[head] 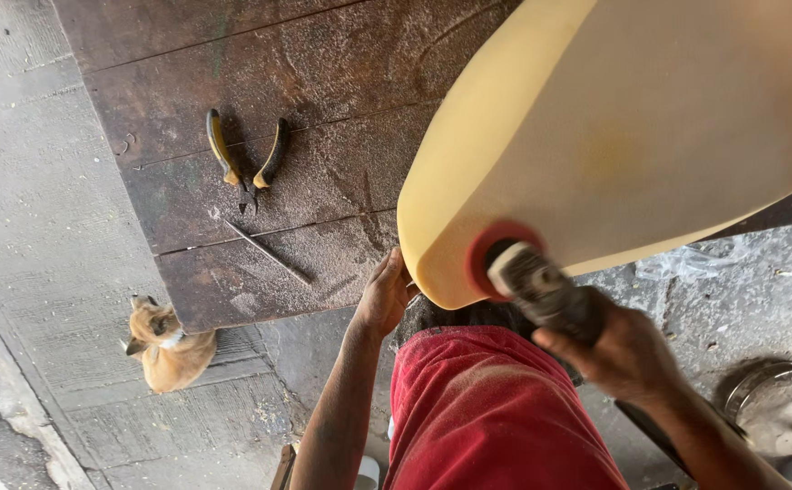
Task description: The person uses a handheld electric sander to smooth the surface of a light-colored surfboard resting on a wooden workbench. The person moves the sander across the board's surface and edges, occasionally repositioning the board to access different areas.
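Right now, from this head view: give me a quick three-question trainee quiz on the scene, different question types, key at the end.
1. True or false: the pliers lie on the wooden table with their handles spread apart.
2. Multiple choice: what does the right hand hold against the yellow foam piece? A) a hammer B) a rotary tool with a red disc C) a paintbrush
3. Fill in: the left hand touches the lower edge of the ____ piece, and a ____ lies on the floor by the table corner.

Key: 1 true; 2 B; 3 foam, dog.
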